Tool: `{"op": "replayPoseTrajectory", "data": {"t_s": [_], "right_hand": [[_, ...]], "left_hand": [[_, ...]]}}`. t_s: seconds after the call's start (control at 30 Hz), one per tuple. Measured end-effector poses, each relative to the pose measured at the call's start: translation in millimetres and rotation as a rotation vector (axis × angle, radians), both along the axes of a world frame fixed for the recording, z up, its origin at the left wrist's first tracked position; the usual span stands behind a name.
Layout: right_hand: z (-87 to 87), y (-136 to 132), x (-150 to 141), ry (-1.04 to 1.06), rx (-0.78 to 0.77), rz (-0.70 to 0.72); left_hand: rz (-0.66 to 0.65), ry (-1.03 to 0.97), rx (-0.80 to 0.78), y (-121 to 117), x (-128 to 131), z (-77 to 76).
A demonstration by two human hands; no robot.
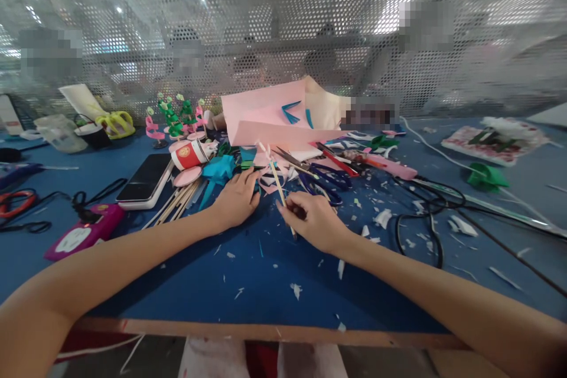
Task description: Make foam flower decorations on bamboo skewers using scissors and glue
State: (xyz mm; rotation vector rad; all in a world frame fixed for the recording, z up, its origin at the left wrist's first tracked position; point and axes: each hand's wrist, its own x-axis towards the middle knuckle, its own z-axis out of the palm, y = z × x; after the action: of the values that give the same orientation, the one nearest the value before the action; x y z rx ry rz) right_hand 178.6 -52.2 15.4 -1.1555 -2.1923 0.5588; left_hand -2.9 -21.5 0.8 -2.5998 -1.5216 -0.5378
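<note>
My right hand pinches a thin wooden stick near its lower part. Pale pink-white paper is at the stick's upper end, in front of pink scraps. To its left my left hand lies palm down, fingers stretched, at the edge of the paper pile. Crumpled blue paper is right beside it; what lies under the fingers is hidden. Scissors with dark blue handles rest beyond my right hand. A bundle of wooden sticks lies left of my left hand.
A large folded pink sheet stands at the back. A red-and-white paper cup lies near a phone and a magenta power strip. Right of centre are a pink-handled glue gun and black cables. Paper scraps litter the table.
</note>
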Motion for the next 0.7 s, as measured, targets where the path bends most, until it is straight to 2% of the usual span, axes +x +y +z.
{"op": "replayPoseTrajectory", "data": {"t_s": [0.57,0.7], "right_hand": [[2.9,-6.5,-1.3,-0.041,0.032,0.066],[2.4,-4.3,-0.4,0.014,-0.041,0.044]], "left_hand": [[0.006,-0.025,0.046,2.8,-0.1,-4.5],[0.020,0.004,0.014,1.3,0.7,-2.4]]}}
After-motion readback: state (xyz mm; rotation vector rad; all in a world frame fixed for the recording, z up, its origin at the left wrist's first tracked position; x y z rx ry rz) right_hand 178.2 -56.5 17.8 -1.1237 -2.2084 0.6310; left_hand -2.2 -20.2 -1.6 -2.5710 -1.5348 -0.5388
